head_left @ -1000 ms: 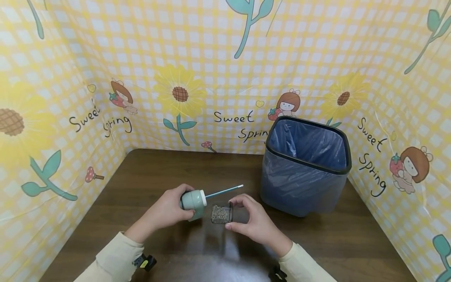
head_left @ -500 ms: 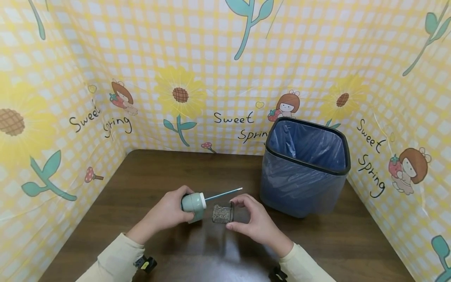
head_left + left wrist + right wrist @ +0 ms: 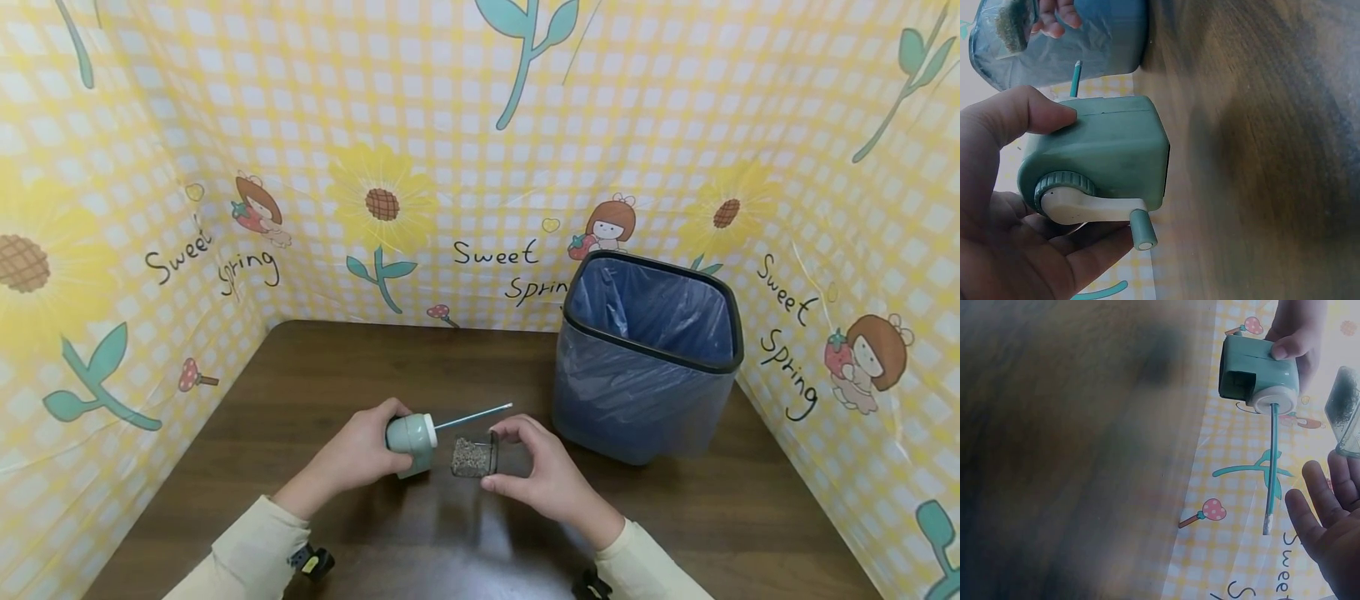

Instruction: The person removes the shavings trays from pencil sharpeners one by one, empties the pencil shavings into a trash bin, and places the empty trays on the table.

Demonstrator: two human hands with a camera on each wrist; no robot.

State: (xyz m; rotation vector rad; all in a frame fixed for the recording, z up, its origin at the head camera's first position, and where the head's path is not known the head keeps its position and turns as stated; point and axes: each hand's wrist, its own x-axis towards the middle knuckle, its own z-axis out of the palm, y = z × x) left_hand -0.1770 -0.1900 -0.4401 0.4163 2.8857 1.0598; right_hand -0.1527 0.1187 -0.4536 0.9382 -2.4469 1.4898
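My left hand (image 3: 360, 450) grips a green hand-crank pencil sharpener (image 3: 1104, 144), thumb on one side and fingers beneath. Its white crank (image 3: 1094, 209) faces my left wrist. A blue pencil (image 3: 474, 415) sticks out of the white collar, eraser end outward, pointing right. An open slot in the sharpener's body (image 3: 1247, 359) shows in the right wrist view. My right hand (image 3: 551, 471) pinches the clear shavings drawer (image 3: 474, 457) by its end between thumb and fingers. Grey-brown shavings fill much of it. Drawer and sharpener are apart, side by side over the table.
A bin (image 3: 637, 400) with a black rim and a bluish plastic liner stands on the brown wooden table (image 3: 337, 358), right of and behind my right hand. Checked yellow cloth (image 3: 480, 167) walls the table at the back and both sides.
The pencil's outer end has dipped slightly as the sharpener tilts a little. Both hands keep their holds, and the drawer stays almost in place.
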